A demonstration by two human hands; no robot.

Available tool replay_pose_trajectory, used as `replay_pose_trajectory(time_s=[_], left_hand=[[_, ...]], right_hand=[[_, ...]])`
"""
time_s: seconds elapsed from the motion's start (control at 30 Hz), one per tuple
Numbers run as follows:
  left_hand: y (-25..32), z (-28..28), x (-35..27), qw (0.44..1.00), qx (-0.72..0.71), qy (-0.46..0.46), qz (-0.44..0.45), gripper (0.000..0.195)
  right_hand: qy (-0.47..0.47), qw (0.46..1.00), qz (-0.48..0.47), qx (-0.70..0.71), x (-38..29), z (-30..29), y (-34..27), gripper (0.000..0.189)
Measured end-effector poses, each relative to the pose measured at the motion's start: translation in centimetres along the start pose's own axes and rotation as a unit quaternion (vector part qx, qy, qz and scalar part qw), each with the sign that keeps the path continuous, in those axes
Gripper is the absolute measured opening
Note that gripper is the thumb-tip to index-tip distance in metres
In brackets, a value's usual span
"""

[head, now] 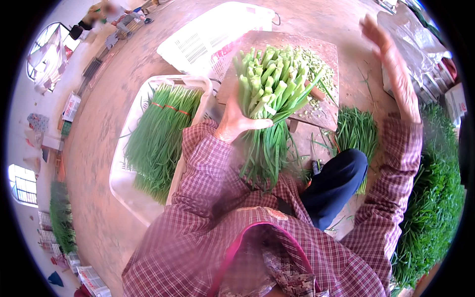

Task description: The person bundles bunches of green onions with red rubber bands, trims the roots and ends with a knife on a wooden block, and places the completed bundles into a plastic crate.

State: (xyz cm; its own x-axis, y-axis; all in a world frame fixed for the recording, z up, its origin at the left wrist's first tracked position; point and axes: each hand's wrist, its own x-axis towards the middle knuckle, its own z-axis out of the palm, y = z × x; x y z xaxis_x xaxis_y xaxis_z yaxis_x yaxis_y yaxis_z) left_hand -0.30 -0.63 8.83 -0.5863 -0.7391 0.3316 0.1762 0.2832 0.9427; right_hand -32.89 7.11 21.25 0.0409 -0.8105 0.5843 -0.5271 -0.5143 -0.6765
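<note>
My left hand grips a thick bunch of green leafy stalks, cut ends up and long thin leaves hanging down. Behind the bunch stands a low wooden board strewn with chopped green bits. A brown wooden handle lies on it, partly hidden by the stalks. My right hand is raised to the right of the board, its fingers blurred and apart, with nothing seen in it. At the left, bundles of garlic chives with red bands lie in a white plastic crate.
Another white crate stands beyond the board. A smaller pile of green leaves lies right of the board, and a large heap of greens at the far right. A person sits in the far left background.
</note>
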Motion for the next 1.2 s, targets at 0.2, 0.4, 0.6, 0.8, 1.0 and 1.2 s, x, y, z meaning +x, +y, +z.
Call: replay_pose_trajectory(time_s=[0.2, 0.4, 0.6, 0.8, 1.0, 1.2], left_hand=[[-0.3, 2.0, 0.3, 0.998, -0.027, -0.013, 0.059, 0.098], [-0.1, 0.7, -0.5, 0.999, -0.006, -0.048, 0.001, 0.105], [-0.3, 1.3, -0.4, 0.996, -0.031, -0.067, 0.048, 0.107], [-0.7, 0.9, -1.0, 0.996, -0.045, -0.073, 0.014, 0.114], [-2.6, 0.0, -0.9, 0.994, -0.005, -0.102, 0.044, 0.117], [-3.5, -0.9, -1.2, 0.949, 0.245, -0.125, 0.151, 0.098]], right_hand=[[-0.134, 0.963, -0.128, 0.198, 0.2, 11.3, 0.8, 0.060], [-0.009, 1.000, 0.003, 0.025, 2.2, 5.1, 2.0, 0.048], [-0.189, 0.978, 0.075, 0.050, 1.9, 7.8, 2.4, 0.030], [-0.173, 0.978, 0.097, 0.064, 1.5, 8.8, 2.1, 0.027], [-0.194, 0.883, 0.290, 0.314, 0.9, 8.6, 4.3, 0.029], [-0.097, 0.934, 0.218, 0.268, 0.2, 10.1, 1.4, 0.025]])
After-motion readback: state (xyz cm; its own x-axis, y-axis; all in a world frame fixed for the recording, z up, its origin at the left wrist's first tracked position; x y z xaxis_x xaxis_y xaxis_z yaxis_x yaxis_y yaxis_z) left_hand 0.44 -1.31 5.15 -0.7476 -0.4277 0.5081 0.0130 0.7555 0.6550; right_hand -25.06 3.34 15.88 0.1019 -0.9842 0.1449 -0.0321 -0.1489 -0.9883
